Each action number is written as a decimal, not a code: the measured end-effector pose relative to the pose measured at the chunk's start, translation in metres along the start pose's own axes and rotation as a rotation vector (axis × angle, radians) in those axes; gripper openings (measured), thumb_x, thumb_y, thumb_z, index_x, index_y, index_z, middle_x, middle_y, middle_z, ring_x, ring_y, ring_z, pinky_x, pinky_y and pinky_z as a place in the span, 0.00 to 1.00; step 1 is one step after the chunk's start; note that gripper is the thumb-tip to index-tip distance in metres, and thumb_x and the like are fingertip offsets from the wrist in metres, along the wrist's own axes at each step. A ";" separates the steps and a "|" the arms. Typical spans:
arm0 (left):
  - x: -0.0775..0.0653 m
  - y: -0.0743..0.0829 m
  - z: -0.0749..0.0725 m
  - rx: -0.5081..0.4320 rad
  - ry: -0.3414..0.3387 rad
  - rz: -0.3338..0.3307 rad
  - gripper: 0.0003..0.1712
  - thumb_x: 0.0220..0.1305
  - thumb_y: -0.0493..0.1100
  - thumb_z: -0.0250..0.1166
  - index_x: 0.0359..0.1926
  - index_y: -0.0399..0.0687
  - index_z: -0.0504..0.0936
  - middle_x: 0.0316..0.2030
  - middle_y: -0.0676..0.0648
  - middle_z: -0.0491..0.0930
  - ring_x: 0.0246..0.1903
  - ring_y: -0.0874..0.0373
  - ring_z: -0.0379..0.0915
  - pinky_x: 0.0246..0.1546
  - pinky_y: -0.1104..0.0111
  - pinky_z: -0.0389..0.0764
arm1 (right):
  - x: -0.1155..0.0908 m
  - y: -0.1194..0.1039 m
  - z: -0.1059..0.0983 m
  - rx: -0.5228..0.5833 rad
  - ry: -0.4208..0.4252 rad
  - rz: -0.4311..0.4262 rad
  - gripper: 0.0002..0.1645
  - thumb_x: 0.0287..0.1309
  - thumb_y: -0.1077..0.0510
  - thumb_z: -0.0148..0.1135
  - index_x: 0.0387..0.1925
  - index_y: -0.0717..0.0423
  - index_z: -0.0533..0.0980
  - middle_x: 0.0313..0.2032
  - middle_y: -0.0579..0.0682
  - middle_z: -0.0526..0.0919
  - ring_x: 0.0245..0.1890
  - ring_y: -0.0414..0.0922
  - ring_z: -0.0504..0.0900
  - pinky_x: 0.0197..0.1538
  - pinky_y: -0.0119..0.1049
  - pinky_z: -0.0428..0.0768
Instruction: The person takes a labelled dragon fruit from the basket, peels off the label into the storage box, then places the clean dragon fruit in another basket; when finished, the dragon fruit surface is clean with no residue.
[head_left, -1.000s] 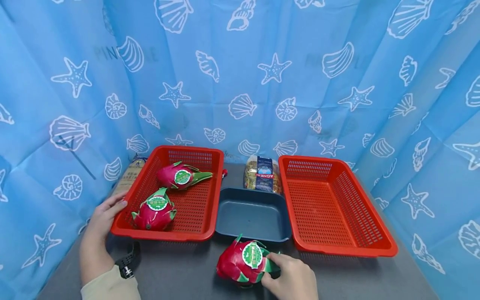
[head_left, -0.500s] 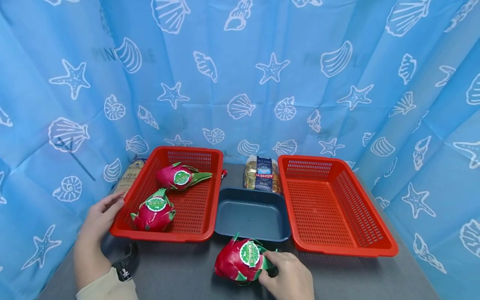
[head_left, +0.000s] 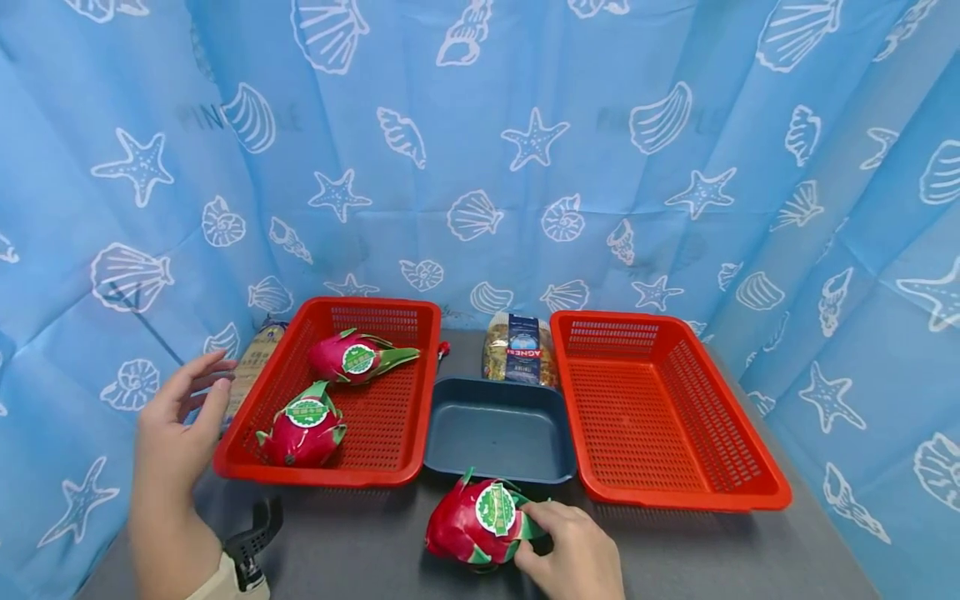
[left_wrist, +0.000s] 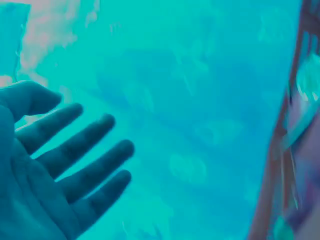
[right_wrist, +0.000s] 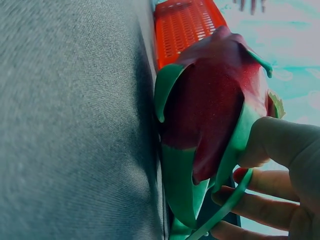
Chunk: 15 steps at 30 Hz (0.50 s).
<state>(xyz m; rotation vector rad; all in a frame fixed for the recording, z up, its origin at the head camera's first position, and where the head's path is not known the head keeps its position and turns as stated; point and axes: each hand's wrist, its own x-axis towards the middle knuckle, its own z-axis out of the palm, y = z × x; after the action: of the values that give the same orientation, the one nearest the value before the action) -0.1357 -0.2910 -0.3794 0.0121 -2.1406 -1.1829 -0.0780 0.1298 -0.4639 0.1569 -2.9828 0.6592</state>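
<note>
Over the last second, the left hand (head_left: 176, 433) had come away from the outer rim of the red basket (head_left: 382, 408) left of the blue tray (head_left: 498, 433). It was raised beside that basket, its fingers spread and lightly bent, holding nothing. The right hand (head_left: 573, 550) had hardly shifted: just in front of the blue tray, its thumb and fingers pinched the green leafy end of a dragon fruit (head_left: 457, 525). With the left hand off the basket, the handling of the fruit seemed to fall to the right hand alone. Whether that fruit's weight lay on the grey table (head_left: 360, 542) could not be told.

Three dragon fruits were in view: the pinched one, and two in the basket left of the tray, one farther back (head_left: 330, 358) and one nearer (head_left: 300, 442). There were two red baskets, the second (head_left: 630, 425) right of the tray, and one tray between them. Two packets showed: a pasta bag (head_left: 522, 346) just behind the tray, and a brown packet (head_left: 255, 367) well to its left, partly hidden by the basket.
</note>
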 end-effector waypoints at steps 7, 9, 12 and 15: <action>-0.011 0.030 0.014 -0.409 -0.061 0.342 0.29 0.58 0.19 0.58 0.62 0.23 0.75 0.54 0.39 0.83 0.53 0.53 0.80 0.53 0.76 0.78 | 0.002 0.001 -0.001 -0.016 -0.022 -0.016 0.22 0.41 0.46 0.80 0.42 0.45 0.89 0.35 0.36 0.85 0.35 0.38 0.80 0.39 0.43 0.84; -0.017 0.038 0.020 -0.463 -0.091 0.391 0.29 0.55 0.17 0.57 0.61 0.19 0.74 0.54 0.36 0.82 0.53 0.52 0.79 0.53 0.74 0.78 | 0.002 0.001 -0.002 -0.018 -0.030 -0.023 0.22 0.41 0.46 0.80 0.42 0.44 0.89 0.34 0.35 0.85 0.34 0.37 0.79 0.39 0.42 0.84; -0.027 0.049 0.028 -0.440 -0.121 0.412 0.29 0.54 0.16 0.58 0.60 0.20 0.74 0.54 0.36 0.81 0.53 0.52 0.79 0.54 0.74 0.78 | 0.003 0.001 -0.003 -0.019 -0.028 -0.036 0.21 0.41 0.47 0.79 0.42 0.43 0.89 0.35 0.35 0.85 0.34 0.37 0.79 0.38 0.42 0.84; -0.039 0.060 0.037 -0.400 -0.159 0.373 0.30 0.54 0.17 0.60 0.61 0.25 0.76 0.54 0.37 0.81 0.54 0.53 0.78 0.52 0.74 0.79 | 0.003 0.002 -0.003 -0.018 -0.020 -0.044 0.21 0.41 0.47 0.79 0.42 0.43 0.89 0.35 0.35 0.85 0.34 0.37 0.79 0.38 0.41 0.84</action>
<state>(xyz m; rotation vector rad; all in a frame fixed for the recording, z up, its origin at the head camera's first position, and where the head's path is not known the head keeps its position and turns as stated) -0.1085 -0.2159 -0.3691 -0.6477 -1.8868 -1.3915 -0.0809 0.1327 -0.4614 0.2292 -2.9937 0.6290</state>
